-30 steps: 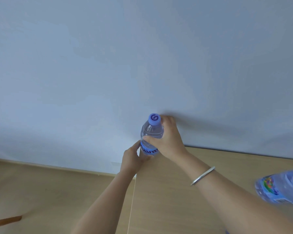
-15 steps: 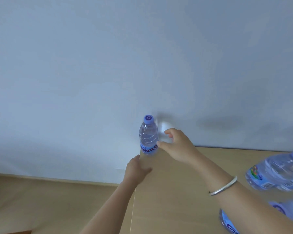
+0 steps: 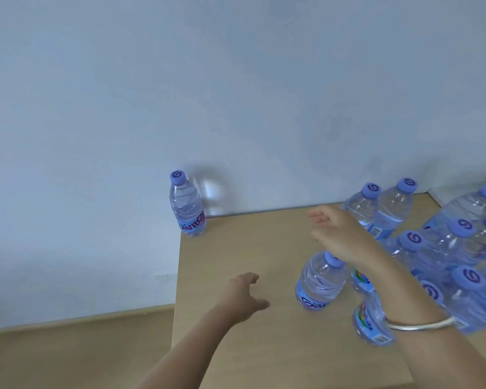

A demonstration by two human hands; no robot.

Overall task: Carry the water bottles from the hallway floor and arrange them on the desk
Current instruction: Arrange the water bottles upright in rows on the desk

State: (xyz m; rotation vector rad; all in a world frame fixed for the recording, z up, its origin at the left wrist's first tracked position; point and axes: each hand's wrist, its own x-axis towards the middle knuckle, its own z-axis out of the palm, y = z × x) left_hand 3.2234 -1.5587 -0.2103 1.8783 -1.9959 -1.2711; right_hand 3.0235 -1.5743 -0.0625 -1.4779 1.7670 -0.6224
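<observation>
One clear water bottle (image 3: 187, 204) with a purple cap stands upright alone at the desk's far left corner, against the wall. Several more bottles (image 3: 458, 248) crowd the right side of the light wooden desk (image 3: 244, 254). Another single bottle (image 3: 321, 280) stands just in front of my right wrist. My right hand (image 3: 340, 234) hovers above the desk with fingers spread and loose, holding nothing. My left hand (image 3: 243, 297) hangs over the desk's left part, fingers relaxed, also empty. Neither hand touches a bottle.
A pale wall (image 3: 236, 94) runs right behind the desk. The desk's left edge (image 3: 177, 290) drops to a wooden floor (image 3: 68, 355). A silver bangle (image 3: 421, 325) sits on my right wrist. A white object's corner (image 3: 458, 193) shows at the far right.
Both hands let go of the corner bottle and drew back toward me and to the right. The view swung right, bringing the crowd of bottles into sight.
</observation>
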